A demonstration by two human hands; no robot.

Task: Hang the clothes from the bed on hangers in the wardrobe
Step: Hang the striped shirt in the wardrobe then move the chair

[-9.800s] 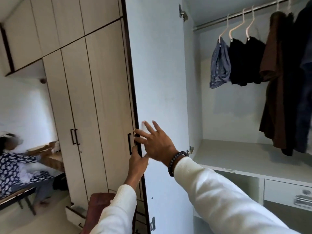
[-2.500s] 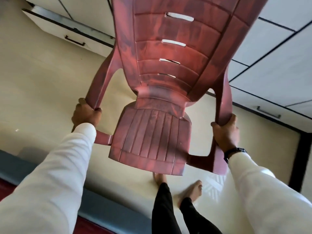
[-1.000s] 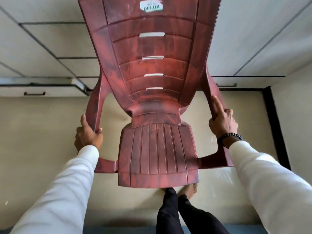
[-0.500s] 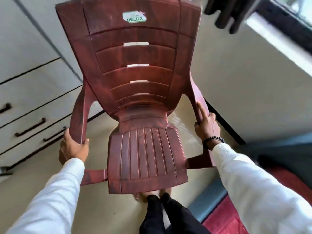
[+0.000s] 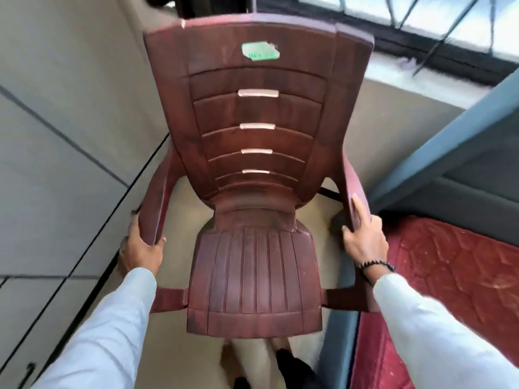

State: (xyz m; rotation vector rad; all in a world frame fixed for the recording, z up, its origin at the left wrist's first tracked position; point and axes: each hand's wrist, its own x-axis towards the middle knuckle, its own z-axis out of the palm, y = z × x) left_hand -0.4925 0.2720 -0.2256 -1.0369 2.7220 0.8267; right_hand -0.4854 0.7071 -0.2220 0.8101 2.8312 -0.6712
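Bed (image 5: 455, 276) edge beside chair (image 5: 252, 192), hands gripping armrests

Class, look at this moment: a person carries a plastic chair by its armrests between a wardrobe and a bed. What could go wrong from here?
1. The chair fills the view between left hand and right hand, hiding most of the floor ahead, so a trip seems possible.
2. The wardrobe and bed stand close on either side; a chair leg might knock one.
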